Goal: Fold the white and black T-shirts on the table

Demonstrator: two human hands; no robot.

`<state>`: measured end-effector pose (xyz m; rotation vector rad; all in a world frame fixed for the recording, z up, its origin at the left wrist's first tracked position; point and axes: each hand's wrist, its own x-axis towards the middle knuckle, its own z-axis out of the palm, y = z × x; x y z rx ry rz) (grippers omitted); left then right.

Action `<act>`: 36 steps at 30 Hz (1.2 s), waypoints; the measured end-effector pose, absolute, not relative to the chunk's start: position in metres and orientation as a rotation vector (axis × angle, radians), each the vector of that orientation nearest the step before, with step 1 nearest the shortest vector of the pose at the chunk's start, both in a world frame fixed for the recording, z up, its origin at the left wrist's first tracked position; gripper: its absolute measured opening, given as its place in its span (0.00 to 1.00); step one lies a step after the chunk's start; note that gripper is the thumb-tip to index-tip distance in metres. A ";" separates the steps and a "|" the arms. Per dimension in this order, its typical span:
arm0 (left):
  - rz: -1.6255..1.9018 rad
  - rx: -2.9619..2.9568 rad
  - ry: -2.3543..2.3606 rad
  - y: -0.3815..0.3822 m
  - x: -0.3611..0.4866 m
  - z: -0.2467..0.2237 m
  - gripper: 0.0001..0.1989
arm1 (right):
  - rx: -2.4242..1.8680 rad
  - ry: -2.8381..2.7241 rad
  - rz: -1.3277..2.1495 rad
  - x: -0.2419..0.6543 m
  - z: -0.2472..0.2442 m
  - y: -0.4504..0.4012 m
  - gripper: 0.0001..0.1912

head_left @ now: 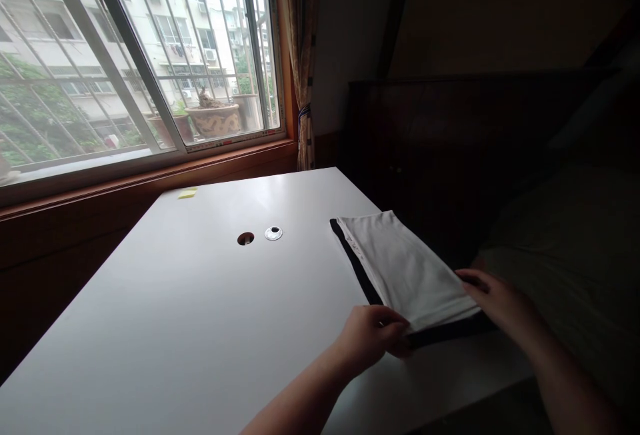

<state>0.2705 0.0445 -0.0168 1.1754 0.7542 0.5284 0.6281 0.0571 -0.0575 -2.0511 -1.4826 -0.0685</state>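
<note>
A white folded cloth (pixel 410 268), perhaps a garment, lies near the right edge of the white table. Beneath it a black folded cloth (pixel 364 274) shows along the left and near sides. My left hand (pixel 373 335) is closed on the white cloth's near left corner, thumb against fingers. At the near right corner, my right hand (pixel 493 292) pinches the edge of the same white cloth. The fingertips of both hands are partly hidden by the fabric.
The white table (pixel 200 315) has a round cable hole (pixel 245 239) with a metal-rimmed disc (pixel 273 233) beside it. A yellow sticky note (pixel 187 192) is at the far left edge. Behind are a barred window (pixel 210 135) and a tied curtain (pixel 304 88). The right side is dark.
</note>
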 end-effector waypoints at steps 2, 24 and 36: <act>0.465 1.230 0.702 0.042 0.256 -0.013 0.16 | -1.991 -1.584 -0.106 0.624 -0.052 0.064 0.18; 0.942 1.723 1.182 0.083 0.096 -0.034 0.13 | -1.668 -2.398 -0.111 0.390 -0.043 0.180 0.36; 0.897 1.840 1.184 0.083 0.096 -0.035 0.13 | -1.305 -2.242 0.389 0.395 -0.005 0.202 0.31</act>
